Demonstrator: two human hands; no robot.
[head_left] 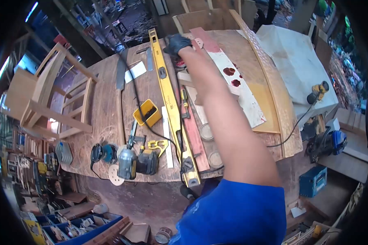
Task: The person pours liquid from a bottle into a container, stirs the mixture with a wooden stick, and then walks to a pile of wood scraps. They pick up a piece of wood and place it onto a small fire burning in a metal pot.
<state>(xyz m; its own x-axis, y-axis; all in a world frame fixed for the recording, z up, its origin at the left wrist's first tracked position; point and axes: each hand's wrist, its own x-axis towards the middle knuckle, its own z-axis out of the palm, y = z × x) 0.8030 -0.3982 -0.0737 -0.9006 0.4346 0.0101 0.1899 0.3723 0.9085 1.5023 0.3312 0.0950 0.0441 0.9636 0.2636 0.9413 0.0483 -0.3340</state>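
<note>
My right hand (pixel 178 44), in a dark glove, is at the far edge of the worktable (pixel 106 87), just right of the top end of a long yellow spirit level (pixel 164 81). Its fingers look curled; whatever they hold is hidden. My forearm crosses above narrow wooden strips and beside a white-painted board (pixel 243 92) with dark red wet spots. A reddish board (pixel 206 38) lies right of the hand. A small dark shape shows below the level's near end, too unclear to identify; my left hand cannot be made out.
A yellow box (pixel 147 113), a cordless tool (pixel 128 163) and a sander (pixel 109 153) stand on the left half. A wooden chair frame (pixel 86 102) is at the left edge. A long plank (pixel 270 77) and a cabled tool (pixel 318 92) lie right. A cable crosses the table.
</note>
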